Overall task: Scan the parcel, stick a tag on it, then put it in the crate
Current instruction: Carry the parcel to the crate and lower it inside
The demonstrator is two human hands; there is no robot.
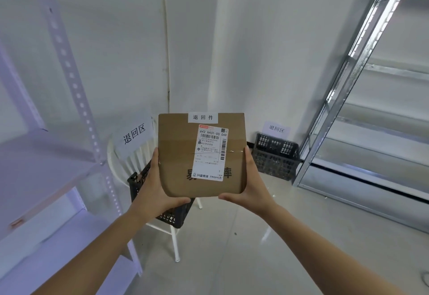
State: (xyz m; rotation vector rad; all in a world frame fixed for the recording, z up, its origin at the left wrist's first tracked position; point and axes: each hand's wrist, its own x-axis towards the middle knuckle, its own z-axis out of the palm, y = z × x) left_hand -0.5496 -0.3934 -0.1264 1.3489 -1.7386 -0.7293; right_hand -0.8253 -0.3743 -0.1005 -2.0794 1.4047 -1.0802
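I hold a brown cardboard parcel (178, 155) up in front of me with both hands. My left hand (154, 187) grips its left edge and lower left corner. My right hand (251, 184) grips its right edge and lower right corner. A white tag with black characters (203, 117) is stuck at the parcel's top edge, above a white shipping label (211, 153) with barcodes. Below and behind the parcel, a black slatted crate (171, 215) sits on a white chair (139, 155), mostly hidden by my left hand and the parcel.
A second black crate (275, 155) stands on the floor against the wall at right, under a paper sign (276, 129). Another paper sign (134, 133) hangs on the chair back. A white shelf rack (76, 99) is at left, a metal rack (348, 81) at right.
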